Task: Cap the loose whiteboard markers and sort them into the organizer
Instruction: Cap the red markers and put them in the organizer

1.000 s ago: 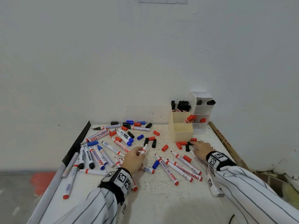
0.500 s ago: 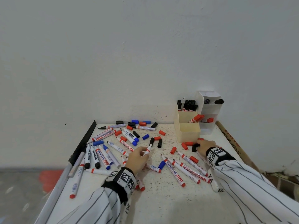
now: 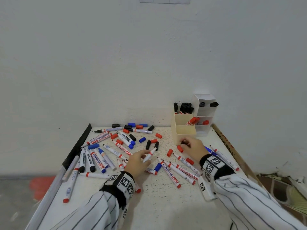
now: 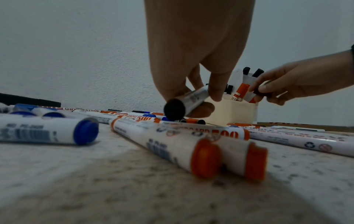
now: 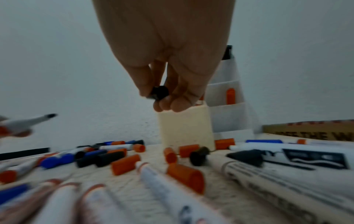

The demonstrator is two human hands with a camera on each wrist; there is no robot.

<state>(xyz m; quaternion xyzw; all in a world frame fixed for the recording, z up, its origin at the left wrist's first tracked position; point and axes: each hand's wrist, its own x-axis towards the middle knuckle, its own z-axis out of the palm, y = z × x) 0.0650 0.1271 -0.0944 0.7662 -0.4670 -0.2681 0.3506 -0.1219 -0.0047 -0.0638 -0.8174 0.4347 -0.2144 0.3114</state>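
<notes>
The left hand (image 3: 138, 161) pinches an uncapped black whiteboard marker (image 3: 149, 155) between thumb and fingers, just above the bench (image 3: 166, 205). The marker's long axis runs diagonally: its black tip points up, away from the person and toward the right hand, and its black butt end (image 4: 174, 109) faces the left wrist camera. The right hand (image 3: 193, 147) is lifted off the bench directly in front of the cream organizer (image 3: 183, 130); its fingers are curled, and thumb and fingertips pinch a black cap (image 5: 160, 92). Which way the cap's open end faces cannot be told.

Below the right hand lie loose caps: at least four red ones (image 5: 186, 177) and one black cap (image 5: 199, 155) show in the right wrist view. Between the two hands three uncapped red markers (image 3: 172, 174) lie side by side, tips pointing away from the person and to the left.

The cream organizer stands at the far right of the bench, against a white tiered organizer (image 3: 205, 117). Its rear compartment holds a cluster of black-capped markers (image 3: 184, 107) standing upright; the middle one holds red-capped markers (image 3: 191, 121) leaning to the right; an exact count cannot be made of either.

To the left many more markers and red, blue and black caps lie scattered, pointing in various directions.
</notes>
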